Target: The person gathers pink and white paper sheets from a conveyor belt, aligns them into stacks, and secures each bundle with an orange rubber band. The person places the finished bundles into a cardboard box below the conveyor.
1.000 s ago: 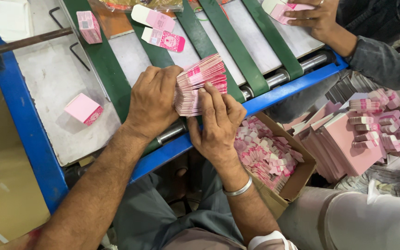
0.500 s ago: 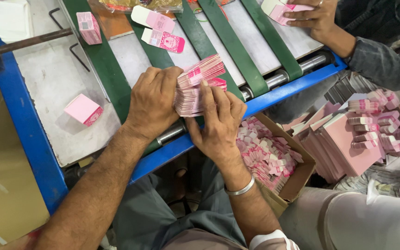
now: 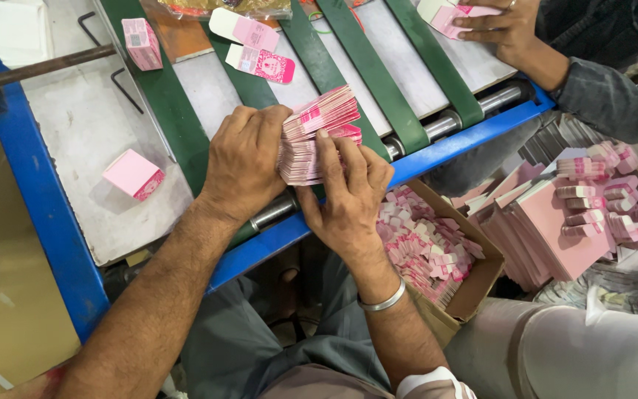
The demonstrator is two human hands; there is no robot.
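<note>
My left hand [image 3: 244, 161] and my right hand [image 3: 348, 193] both clasp a thick stack of flat pink carton blanks [image 3: 316, 133], held on edge over the near end of a conveyor. The left hand grips the stack's left side; the right hand's fingers press on its front face. The conveyor has green belts [image 3: 164, 96] on a metal bed inside a blue frame [image 3: 38, 214]. Two loose flat pink blanks [image 3: 260, 63] lie on the belts just beyond the stack.
A folded pink box [image 3: 134, 174] and another [image 3: 142, 43] rest on the metal plate at left. Another person's hand [image 3: 498, 28] holds pink blanks at top right. A cardboard box of bundled blanks [image 3: 426, 247] sits by my knee; stacked pink sheets [image 3: 555, 222] lie at right.
My hands stay on the stack; the right fingers have shifted slightly over its front face. The other person's hand has barely moved.
</note>
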